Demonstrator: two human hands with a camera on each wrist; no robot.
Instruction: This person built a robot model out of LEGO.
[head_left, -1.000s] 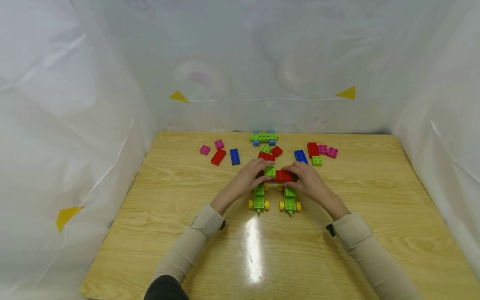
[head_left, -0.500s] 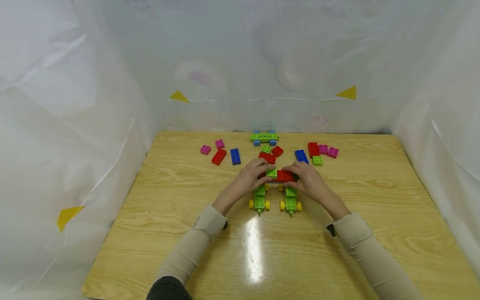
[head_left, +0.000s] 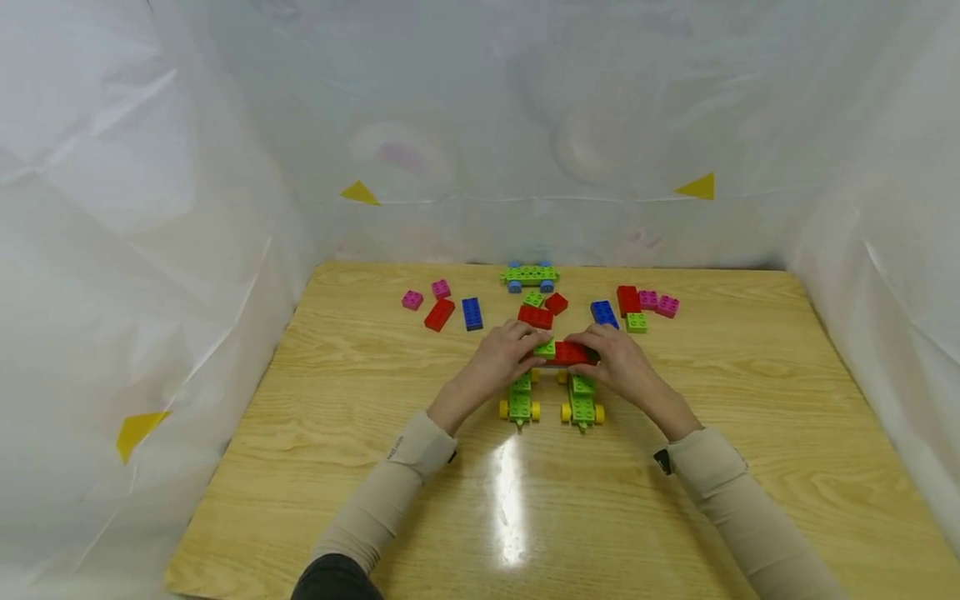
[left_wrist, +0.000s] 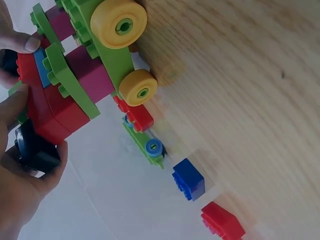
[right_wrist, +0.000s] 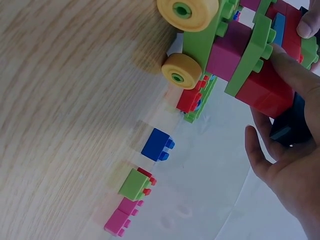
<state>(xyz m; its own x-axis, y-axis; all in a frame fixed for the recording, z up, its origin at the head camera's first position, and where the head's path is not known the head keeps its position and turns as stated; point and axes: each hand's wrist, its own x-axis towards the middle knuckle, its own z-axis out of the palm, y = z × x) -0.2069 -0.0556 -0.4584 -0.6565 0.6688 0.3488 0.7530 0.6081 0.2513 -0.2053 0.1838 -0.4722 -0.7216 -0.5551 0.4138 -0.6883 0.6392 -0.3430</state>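
Note:
Two green wheeled bases with yellow wheels, the left base (head_left: 520, 406) and the right base (head_left: 582, 408), stand side by side. Purple bricks (left_wrist: 89, 72) and green bricks (left_wrist: 74, 80) are stacked on them. Red bricks (head_left: 572, 353) lie across the top, with a blue piece (left_wrist: 42, 67) among them and a black piece (right_wrist: 292, 122) at the end. My left hand (head_left: 497, 360) pinches a small green brick (head_left: 546, 349) at the top of the red bricks, between thumb and fingers. My right hand (head_left: 621, 364) grips the red bricks' right end.
Behind the build stand a green base with blue wheels (head_left: 529, 275) and a red brick (head_left: 536, 317). To the left lie a blue brick (head_left: 472, 313), a red brick (head_left: 439, 315) and pink bricks (head_left: 412, 300). Blue (head_left: 604, 313), red, green and pink bricks lie right.
The small green brick in my left hand has moved slightly down and right against the red bricks. My right hand has stayed on the red bricks.

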